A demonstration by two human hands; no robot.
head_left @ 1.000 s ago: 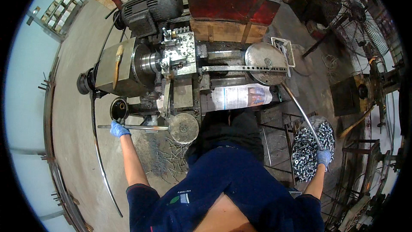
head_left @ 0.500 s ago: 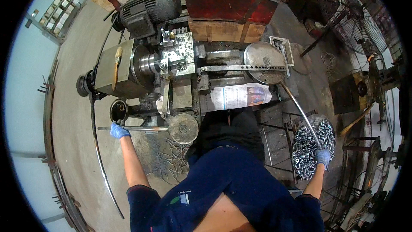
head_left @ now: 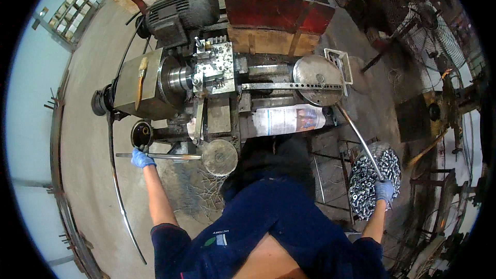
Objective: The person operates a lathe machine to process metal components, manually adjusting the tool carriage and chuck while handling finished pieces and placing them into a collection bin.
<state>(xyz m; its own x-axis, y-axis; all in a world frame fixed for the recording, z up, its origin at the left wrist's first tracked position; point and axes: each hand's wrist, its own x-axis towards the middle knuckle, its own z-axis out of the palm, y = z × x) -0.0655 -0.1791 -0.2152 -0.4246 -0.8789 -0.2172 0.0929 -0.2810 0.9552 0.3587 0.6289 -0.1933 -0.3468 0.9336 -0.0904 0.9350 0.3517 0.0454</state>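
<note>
Left hand (head_left: 142, 158) has fingers around horizontal bar (head_left: 173, 156), right hand (head_left: 384, 191) grips slanted rod (head_left: 360, 136) over small metal parts (head_left: 364, 188).

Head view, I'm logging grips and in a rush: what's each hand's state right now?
Left hand: closed, holding the left metal rod.
Right hand: closed, holding the right metal rod near its lower end.

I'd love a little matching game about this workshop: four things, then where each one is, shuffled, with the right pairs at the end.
Things:
1. Brush
2. Left hand
3. Red bin
4. Right hand

Places:
A. On top of the wooden box
B. Gripping the slanted bar
C. Lying on the grey housing
D. Gripping the horizontal bar

Pairs: 1-C, 2-D, 3-A, 4-B
</note>
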